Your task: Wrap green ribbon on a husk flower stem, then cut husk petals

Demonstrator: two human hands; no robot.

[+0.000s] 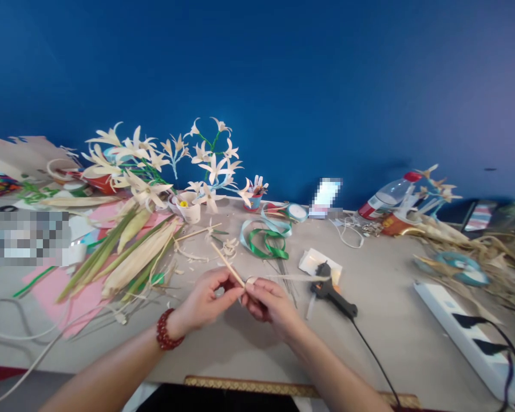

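Pinched in the fingers of my left hand is a thin, pale wooden stick, its free end slanting up and to the left. My right hand is closed at the stick's lower end, on a narrow strip of corn husk. The strip's loose end trails right, toward a black glue gun resting on a small white pad. Fingertips of both hands meet around the stick and partly hide where strip and stick touch. Behind the hands lie green and pale blue ribbons.
Corn husks lie over pink paper at left. Behind them stand husk flowers and a paper cup. At right are a power strip, a plastic bottle and a ribbon roll. The glue gun's cord runs toward the front edge.
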